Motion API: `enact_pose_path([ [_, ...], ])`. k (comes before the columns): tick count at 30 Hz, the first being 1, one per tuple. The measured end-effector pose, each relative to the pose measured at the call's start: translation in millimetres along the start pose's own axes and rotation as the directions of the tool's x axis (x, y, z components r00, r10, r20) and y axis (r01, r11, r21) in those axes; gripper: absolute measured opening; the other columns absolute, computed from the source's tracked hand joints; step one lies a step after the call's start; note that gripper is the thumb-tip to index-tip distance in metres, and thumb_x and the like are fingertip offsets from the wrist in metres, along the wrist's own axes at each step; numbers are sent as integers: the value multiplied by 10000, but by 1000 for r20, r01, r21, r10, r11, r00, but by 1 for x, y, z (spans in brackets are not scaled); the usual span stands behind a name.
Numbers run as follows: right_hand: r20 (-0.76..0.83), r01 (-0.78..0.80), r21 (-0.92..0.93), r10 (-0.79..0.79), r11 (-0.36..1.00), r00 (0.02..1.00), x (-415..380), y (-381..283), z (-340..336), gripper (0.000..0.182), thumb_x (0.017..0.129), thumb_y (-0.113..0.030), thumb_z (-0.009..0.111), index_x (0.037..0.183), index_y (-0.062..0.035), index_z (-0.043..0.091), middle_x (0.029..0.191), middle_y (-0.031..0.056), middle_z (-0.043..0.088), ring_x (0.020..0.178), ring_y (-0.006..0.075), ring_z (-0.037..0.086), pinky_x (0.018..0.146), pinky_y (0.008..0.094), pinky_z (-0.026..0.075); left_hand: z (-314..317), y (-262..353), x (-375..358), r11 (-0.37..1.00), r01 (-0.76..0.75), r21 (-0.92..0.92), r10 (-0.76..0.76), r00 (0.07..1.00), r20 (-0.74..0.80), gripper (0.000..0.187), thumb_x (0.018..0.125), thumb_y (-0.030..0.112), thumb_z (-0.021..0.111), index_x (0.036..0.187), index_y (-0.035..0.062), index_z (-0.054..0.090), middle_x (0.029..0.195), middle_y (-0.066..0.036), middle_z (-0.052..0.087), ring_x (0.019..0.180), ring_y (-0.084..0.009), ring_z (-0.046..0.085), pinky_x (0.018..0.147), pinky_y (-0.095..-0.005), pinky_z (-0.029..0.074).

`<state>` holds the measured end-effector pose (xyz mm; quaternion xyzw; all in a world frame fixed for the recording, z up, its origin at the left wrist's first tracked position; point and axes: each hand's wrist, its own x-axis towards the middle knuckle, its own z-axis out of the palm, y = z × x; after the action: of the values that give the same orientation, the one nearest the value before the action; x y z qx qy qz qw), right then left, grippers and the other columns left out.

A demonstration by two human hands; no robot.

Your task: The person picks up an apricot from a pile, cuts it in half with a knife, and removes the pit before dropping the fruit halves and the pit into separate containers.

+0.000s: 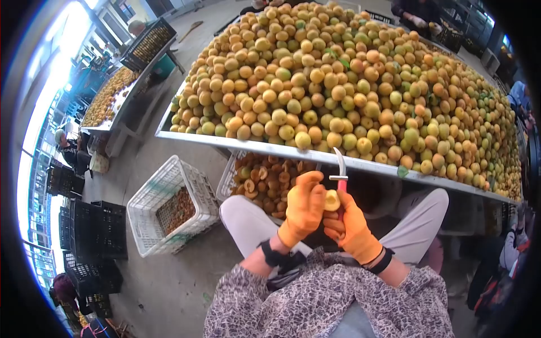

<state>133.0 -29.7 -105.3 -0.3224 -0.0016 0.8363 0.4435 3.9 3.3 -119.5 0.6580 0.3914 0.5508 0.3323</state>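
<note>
My right hand (pixel 355 231), in an orange glove, is closed around the red handle of a knife (pixel 341 169). Its hooked metal blade points upward, with a metal crosspiece below it. A cut apricot (pixel 332 200) shows its pale inside between my hands. My left hand (pixel 304 208), also gloved in orange, has curled fingers against the fruit's left side; the exact grip is partly hidden. Beyond my hands, whole apricots (pixel 338 93) are heaped on a metal-edged table (pixel 242 143). Below its edge, a crate (pixel 225 179) holds halved apricots (pixel 265 177).
A white plastic crate (pixel 145 211) with small brownish pieces inside stands on the floor at left. Black crates (pixel 96 231) are stacked farther left. Another fruit-covered table (pixel 110 98) stands behind. Other people work around the room, including one with gloved hands (pixel 420 22) across the heap.
</note>
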Motion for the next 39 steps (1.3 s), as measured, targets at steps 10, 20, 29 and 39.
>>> enact_pose_path([
  [10,344,638,-584,-558,503,755,-9,-16,53,437,912,-40,581,1342,7,515,814,-17,544,696,55,450,621,194,387,-44,27,-21,62,543,-837,-657,654,375,468,979,558,434,917,113,567,692,-50,517,538,-123,415,491,-245,338],
  [20,420,487,-869,-388,90,821,-25,-9,34,447,774,-102,783,1183,-11,629,676,-38,535,610,23,468,547,203,406,-44,20,-39,46,622,-782,-575,657,488,623,919,679,405,930,75,556,738,-1,520,536,-88,467,458,-184,349],
  [29,424,482,-872,-361,83,830,-42,-20,7,358,735,-82,790,1070,-26,678,793,102,689,697,120,640,658,264,518,-8,31,-53,183,701,-690,-660,607,442,258,1002,298,481,1083,62,544,803,-1,545,608,-81,490,531,-186,387],
  [39,516,459,-856,-361,-238,777,-58,-39,-22,337,713,-127,796,1033,-60,713,830,119,700,704,222,691,641,289,533,21,23,-56,126,876,-465,-612,437,659,527,975,621,353,937,132,544,583,29,423,448,-78,320,437,-224,221],
])
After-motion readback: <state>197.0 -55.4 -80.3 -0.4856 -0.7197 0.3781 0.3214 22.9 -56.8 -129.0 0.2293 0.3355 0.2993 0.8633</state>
